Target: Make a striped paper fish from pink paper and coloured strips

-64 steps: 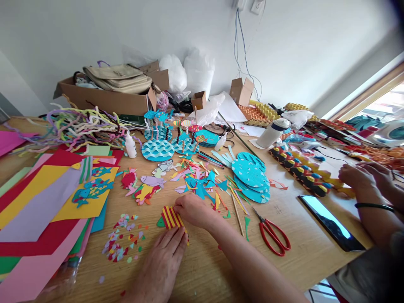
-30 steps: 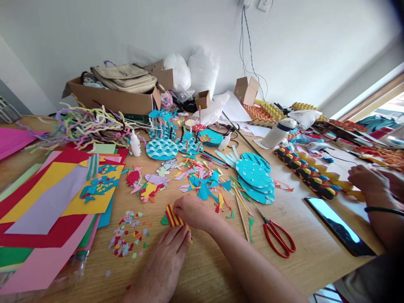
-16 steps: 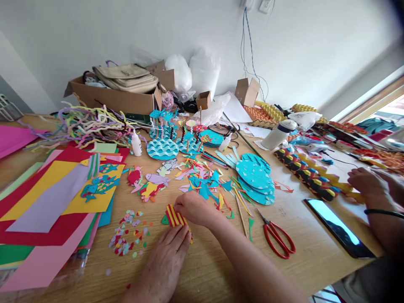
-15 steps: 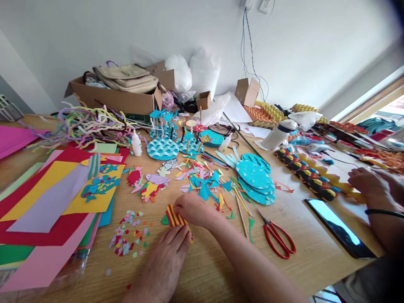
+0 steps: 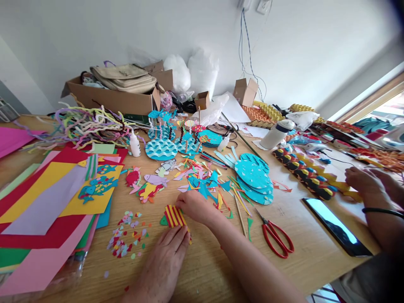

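Note:
A paper fish with red and yellow stripes and a green head lies flat on the table. My left hand rests on its lower edge, fingers stretched out and lying flat. At its upper right edge is my right hand, fingers curled in; whether something small is pinched there is hidden. Left of the fish is a scatter of tiny paper bits. Above it are other cut paper fish and a heap of coloured paper scraps.
Coloured paper sheets are stacked at left. Red-handled scissors, a wooden stick and a phone lie at right. Behind are blue paper discs, glue bottles and a tumbler. Another person's hands are at far right.
My right hand has drawn back slightly, up and off the stripes, so more of the striped fish shows. My left hand stays on the lower edge. The view has shifted a little.

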`<state>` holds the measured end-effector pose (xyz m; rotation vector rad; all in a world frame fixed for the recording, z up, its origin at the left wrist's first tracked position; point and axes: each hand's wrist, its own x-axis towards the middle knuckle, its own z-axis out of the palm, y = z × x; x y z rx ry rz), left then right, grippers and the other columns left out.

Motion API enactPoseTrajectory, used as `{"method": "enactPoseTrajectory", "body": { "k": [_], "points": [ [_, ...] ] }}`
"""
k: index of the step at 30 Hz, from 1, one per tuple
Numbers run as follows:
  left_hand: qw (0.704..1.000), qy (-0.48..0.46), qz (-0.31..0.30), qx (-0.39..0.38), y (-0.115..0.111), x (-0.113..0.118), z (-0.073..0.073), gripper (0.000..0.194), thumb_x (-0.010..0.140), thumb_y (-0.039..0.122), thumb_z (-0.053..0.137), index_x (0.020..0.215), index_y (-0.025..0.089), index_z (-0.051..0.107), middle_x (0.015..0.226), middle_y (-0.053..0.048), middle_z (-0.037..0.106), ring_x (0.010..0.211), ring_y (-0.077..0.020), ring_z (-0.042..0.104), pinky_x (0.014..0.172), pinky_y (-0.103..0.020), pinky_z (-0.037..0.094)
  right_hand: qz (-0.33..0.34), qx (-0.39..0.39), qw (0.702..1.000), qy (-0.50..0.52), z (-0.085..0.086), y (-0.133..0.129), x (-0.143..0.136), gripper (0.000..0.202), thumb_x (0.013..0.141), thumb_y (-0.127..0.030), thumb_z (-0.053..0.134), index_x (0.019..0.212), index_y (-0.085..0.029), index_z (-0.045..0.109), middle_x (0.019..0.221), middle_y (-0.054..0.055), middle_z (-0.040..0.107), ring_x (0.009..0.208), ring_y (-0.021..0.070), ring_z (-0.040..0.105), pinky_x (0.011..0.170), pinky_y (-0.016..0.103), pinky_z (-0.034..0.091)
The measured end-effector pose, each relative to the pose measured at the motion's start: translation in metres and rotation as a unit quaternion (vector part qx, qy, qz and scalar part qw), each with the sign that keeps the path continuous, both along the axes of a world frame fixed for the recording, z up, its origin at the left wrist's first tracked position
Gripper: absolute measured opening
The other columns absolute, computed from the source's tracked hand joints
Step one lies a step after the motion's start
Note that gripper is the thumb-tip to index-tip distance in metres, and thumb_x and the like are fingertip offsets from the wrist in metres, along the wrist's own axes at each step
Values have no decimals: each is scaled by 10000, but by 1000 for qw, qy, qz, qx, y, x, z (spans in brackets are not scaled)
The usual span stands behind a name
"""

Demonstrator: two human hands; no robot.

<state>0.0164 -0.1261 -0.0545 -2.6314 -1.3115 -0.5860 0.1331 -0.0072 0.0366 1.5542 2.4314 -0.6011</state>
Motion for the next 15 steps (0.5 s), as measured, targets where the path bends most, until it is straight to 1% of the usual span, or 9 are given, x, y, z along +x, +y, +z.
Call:
{"method": "enactPoseTrajectory", "body": {
  "k": [3, 6, 9, 11, 13, 15],
  "points": [
    [1000, 6, 0, 9, 0, -1, 0, 482, 767, -34, 294, 1129, 167, 541, 1165, -14, 608, 1060, -153, 532, 895, -295, 449, -8, 7, 1000, 4, 4, 0, 0, 317, 832, -211, 384, 904, -161, 689, 881, 87, 693, 775, 161, 617, 585, 207, 384],
    [1000, 4, -10, 25, 1, -1, 1, 475, 768, -47, 286, 1114, 148, 547, 1146, -18, 620, 1037, -160, 548, 869, -299, 466, 1, -4, 1000, 7, 6, -3, -1, 267, 796, -222, 443, 846, -177, 701, 836, 67, 700, 749, 159, 620, 565, 201, 377],
    [1000, -10, -5, 18, 0, -1, -2, 457, 784, -31, 297, 1130, 147, 535, 1158, -31, 610, 1061, -173, 536, 881, -317, 460, -7, -6, 1000, 2, 3, -4, -4, 252, 773, -207, 463, 796, -151, 708, 808, 97, 701, 740, 182, 622, 569, 218, 382],
    [1000, -15, -1, 3, 0, -1, -5, 457, 789, -22, 301, 1145, 157, 526, 1172, -36, 600, 1083, -171, 522, 898, -320, 452, -21, 8, 1000, 9, 2, -2, -5, 280, 801, -197, 426, 831, -147, 700, 850, 108, 697, 769, 188, 623, 596, 228, 387],
    [1000, -19, -6, -4, -1, -1, -7, 458, 790, -21, 301, 1141, 165, 529, 1173, -36, 599, 1087, -163, 519, 898, -313, 457, -31, 25, 999, 27, 2, 0, -3, 294, 836, -207, 393, 910, -170, 676, 909, 87, 690, 809, 175, 619, 633, 224, 388],
    [999, -28, -19, -14, -1, -1, -3, 458, 784, -22, 310, 1124, 178, 543, 1178, -26, 597, 1092, -156, 515, 901, -303, 460, -33, 39, 998, 46, 2, 1, 1, 276, 848, -223, 398, 968, -195, 645, 929, 58, 683, 832, 157, 612, 662, 215, 384]
  ]
}}
